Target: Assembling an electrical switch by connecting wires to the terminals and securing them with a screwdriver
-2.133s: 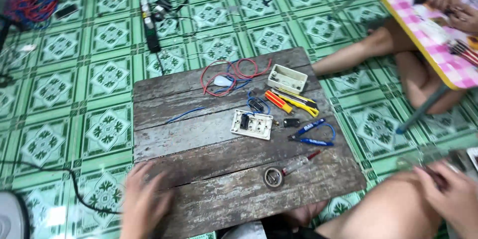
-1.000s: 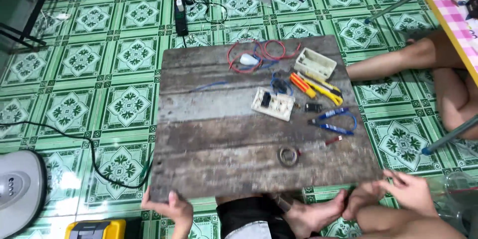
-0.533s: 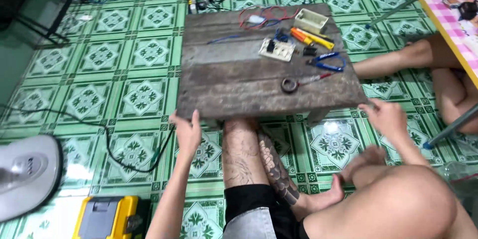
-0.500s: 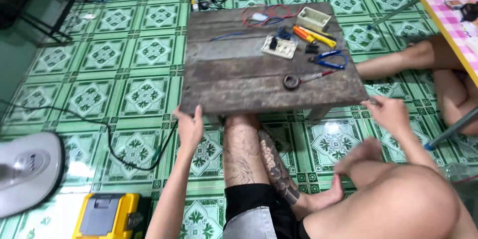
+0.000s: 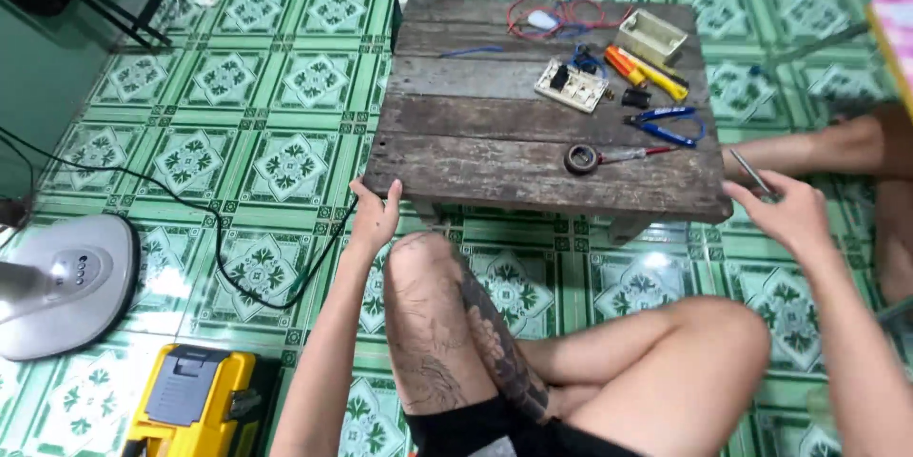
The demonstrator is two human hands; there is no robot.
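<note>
A low table (image 5: 495,148) of weathered wooden planks stands on the green tiled floor in front of my folded legs. My left hand (image 5: 374,216) grips its near left corner, thumb against the front edge. My right hand (image 5: 785,214) hovers with fingers spread just off the near right corner, holding nothing. On the table lie a white switch plate (image 5: 571,86), red wires (image 5: 561,12), a white box (image 5: 651,36), orange and yellow screwdrivers (image 5: 645,67), blue pliers (image 5: 666,124) and a roll of black tape (image 5: 580,159).
A grey fan base (image 5: 62,281) and a yellow-and-black case (image 5: 195,400) sit at my left, with a black cable (image 5: 219,248) snaking between them and the table. Another person's leg (image 5: 837,148) lies right of the table. A pink tabletop (image 5: 894,29) edges in at far right.
The table now stands farther from me than two seconds ago, off my lap. My hands went from its underside to its near corners, and the right hand has come off it.
</note>
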